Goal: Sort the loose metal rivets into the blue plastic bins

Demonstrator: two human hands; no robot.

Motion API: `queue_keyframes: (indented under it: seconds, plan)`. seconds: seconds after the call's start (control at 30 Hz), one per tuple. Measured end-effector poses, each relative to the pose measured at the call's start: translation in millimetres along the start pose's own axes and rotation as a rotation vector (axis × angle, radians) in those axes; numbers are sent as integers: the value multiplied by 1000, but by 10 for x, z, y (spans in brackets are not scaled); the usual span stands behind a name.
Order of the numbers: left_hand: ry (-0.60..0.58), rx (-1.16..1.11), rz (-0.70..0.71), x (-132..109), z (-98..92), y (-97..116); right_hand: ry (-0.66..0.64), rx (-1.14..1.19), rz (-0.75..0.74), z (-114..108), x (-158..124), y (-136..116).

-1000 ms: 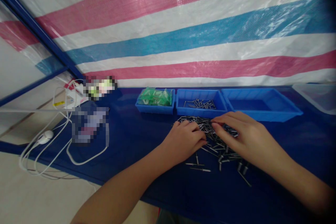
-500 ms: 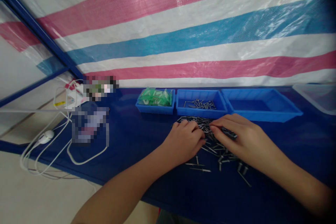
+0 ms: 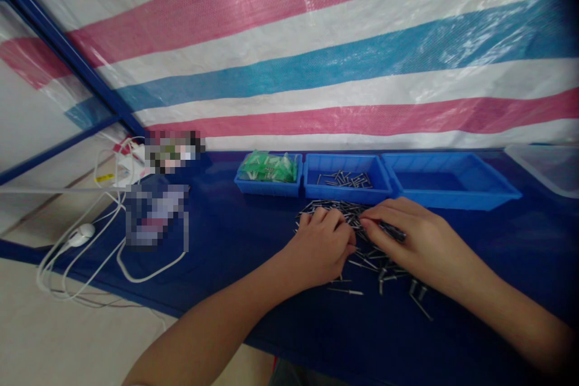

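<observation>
1. Beyond and left of the left fingers, a blue bin (image 3: 268, 188) of green packets (image 3: 266, 167) looks unchanged.
2. The left hand (image 3: 320, 247) has shifted slightly nearer the body, covering more of the loose rivets (image 3: 345, 292) below it. Its fingers curl over the pile, tips partly hidden; I cannot tell whether they grip anything.
3. The rivet pile (image 3: 346, 211) lies under and between both sets of fingers.
4. Just beyond the fingers, the middle bin (image 3: 346, 194) holds some rivets, apparently as before.
5. The right hand (image 3: 418, 235) has edged left, narrowing the gap. Thumb and index nearly meet; any hold is unclear. Handling seems centred on the pile.
</observation>
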State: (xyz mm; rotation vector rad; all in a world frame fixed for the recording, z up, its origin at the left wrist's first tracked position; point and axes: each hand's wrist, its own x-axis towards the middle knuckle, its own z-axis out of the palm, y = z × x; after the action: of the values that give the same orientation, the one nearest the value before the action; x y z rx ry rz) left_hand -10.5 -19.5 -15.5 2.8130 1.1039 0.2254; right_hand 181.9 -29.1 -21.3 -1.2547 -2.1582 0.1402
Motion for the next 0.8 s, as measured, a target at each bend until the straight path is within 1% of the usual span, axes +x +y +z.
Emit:
queue_keyframes:
  seconds: [0.13, 0.3, 0.4, 0.5, 0.63, 0.8]
  plan:
    - [55, -64, -45, 27, -2, -23, -3, 29, 22, -11, -3, -3]
    - [181, -295, -115, 77, -26, -53, -18, 164, 74, -30, 4, -35]
    - [240, -427, -123, 101, -31, -54, -48, 247, 131, -41, 8, -45]
    - [268, -537, -126, 114, -26, -51, -46, 268, 199, -42, -3, -31]
    - [287, -620, -164, 114, -27, -50, -3, 288, 257, -32, -31, 3]
    - [345, -786, -256, 110, -41, -47, 26, 376, 297, -7, -42, -5]
